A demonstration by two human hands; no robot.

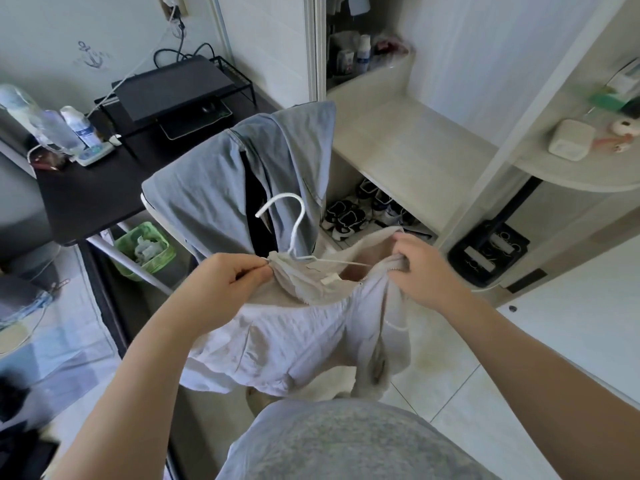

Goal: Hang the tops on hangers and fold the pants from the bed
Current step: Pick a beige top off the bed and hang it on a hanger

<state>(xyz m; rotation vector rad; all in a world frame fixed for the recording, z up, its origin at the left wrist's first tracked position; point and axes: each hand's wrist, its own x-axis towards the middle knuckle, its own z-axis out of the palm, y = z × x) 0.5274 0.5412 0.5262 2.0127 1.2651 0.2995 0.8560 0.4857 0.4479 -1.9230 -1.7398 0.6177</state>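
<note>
I hold a pale beige zip-up top [298, 341] in front of me, hanging down toward my waist. A white wire hanger [294, 220] sits in its neck, its hook sticking up. My left hand [228, 282] pinches the left side of the collar at the hanger's shoulder. My right hand [419, 268] grips the bunched right side of the collar and shoulder. The hanger's right arm shows as a thin white bar across the open neck. A grey-blue garment [221, 188] is draped over a chair back just behind the hanger.
A black desk [104, 195] with bottles, a power strip and a laptop on a stand is at left. A green bin [145, 247] stands under it. An open wardrobe [415, 140] with shoes [363, 209] at the bottom lies ahead. Tiled floor is at right.
</note>
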